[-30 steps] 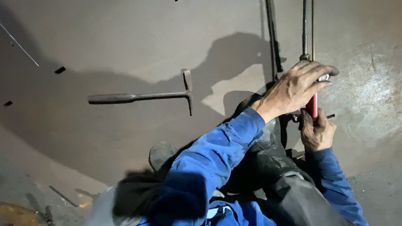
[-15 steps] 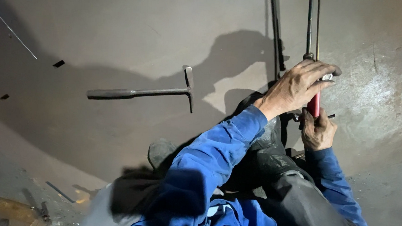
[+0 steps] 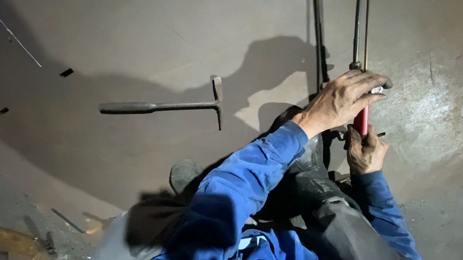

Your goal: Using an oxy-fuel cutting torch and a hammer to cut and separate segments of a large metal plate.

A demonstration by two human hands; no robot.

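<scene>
Left hand curled over top of red-handled metal torch-like tool, fingers closed on it. Right hand gripped around same red handle just below, fist closed. Tool held upright over grey steel plate, thin metal tubes extending upward. Steel chipping hammer lying well apart, leftward.
</scene>
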